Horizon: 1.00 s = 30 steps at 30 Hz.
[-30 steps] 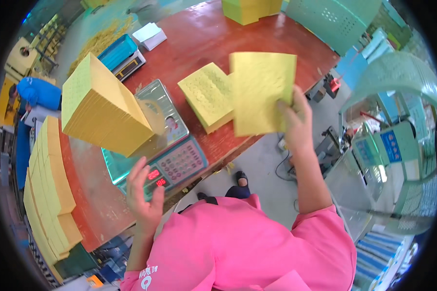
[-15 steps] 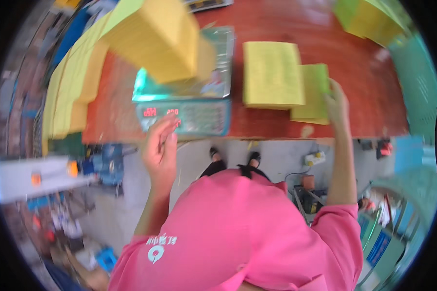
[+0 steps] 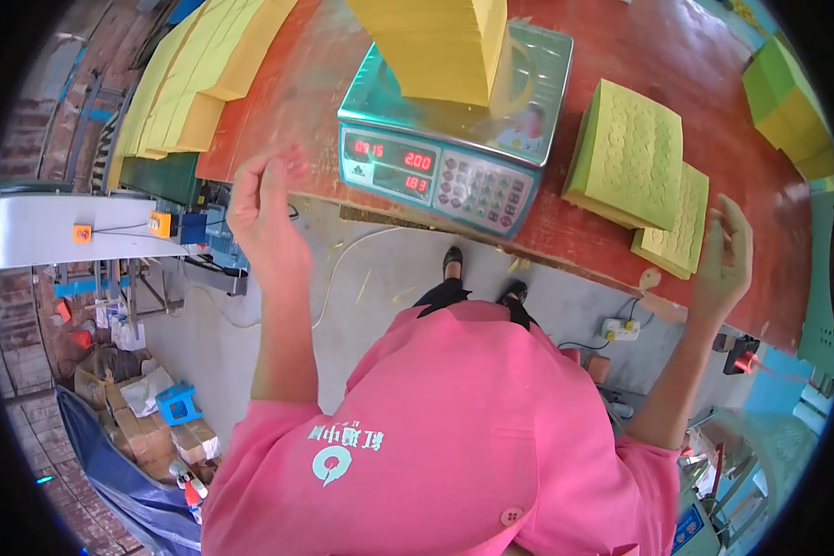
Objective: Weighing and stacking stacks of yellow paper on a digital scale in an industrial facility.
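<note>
My left hand (image 3: 271,218) hovers over the table's front edge, left of the scale, holding nothing; its fingers are loosely bent and their tips blur. At the far right, my right hand (image 3: 727,259) is also empty, thumb and fingers parted. It is nearest to a small yellow paper stack (image 3: 678,222) with pressed round patterns on top. A taller patterned paper stack (image 3: 625,153) stands against that one. On the teal digital scale (image 3: 435,181), with its red display lit, a tall block of yellow paper (image 3: 445,46) rests on the metal pan.
More yellow paper stacks (image 3: 190,79) line the table's left side. Another yellow-green stack (image 3: 788,102) stands at the far right of the red table (image 3: 612,250). Below are a power strip (image 3: 619,329), a blue stool (image 3: 178,404) and cardboard boxes (image 3: 144,431).
My right hand has let go of the small paper stack and drawn slightly off it. My left hand has moved away from the scale's display. The whole view has turned and shifted.
</note>
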Each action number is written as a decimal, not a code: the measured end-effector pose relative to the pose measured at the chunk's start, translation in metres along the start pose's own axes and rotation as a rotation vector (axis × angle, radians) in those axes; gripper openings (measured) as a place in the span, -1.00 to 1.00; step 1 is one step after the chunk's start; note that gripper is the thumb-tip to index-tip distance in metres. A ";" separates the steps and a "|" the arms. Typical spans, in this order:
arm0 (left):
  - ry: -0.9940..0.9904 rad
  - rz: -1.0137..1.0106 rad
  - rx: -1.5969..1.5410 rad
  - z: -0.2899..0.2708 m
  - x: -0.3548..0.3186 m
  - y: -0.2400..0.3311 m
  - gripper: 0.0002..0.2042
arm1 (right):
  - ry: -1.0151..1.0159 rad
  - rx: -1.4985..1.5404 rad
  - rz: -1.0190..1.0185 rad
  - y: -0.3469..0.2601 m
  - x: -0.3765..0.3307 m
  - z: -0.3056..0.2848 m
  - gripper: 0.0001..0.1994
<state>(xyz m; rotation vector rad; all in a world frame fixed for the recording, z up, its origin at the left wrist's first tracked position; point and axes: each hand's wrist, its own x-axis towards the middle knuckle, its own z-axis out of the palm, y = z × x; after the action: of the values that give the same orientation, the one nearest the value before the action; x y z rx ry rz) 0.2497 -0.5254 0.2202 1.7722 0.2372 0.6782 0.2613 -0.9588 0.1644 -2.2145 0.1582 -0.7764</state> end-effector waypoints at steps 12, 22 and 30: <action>-0.632 0.761 0.157 0.078 0.168 0.080 -0.75 | -0.198 0.285 0.009 -0.102 -0.050 0.071 -0.82; -0.875 0.617 0.083 0.103 0.217 0.060 -0.86 | -0.131 0.323 0.090 -0.115 -0.077 0.098 -0.84; -0.857 0.748 0.143 0.106 0.214 0.065 -0.92 | -0.111 0.350 0.071 -0.120 -0.079 0.104 -0.84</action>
<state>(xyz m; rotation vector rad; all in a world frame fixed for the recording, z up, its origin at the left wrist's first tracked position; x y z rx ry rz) 0.4704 -0.5277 0.3318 2.1235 -1.0177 0.3426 0.2428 -0.7827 0.1575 -1.9028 0.0417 -0.5901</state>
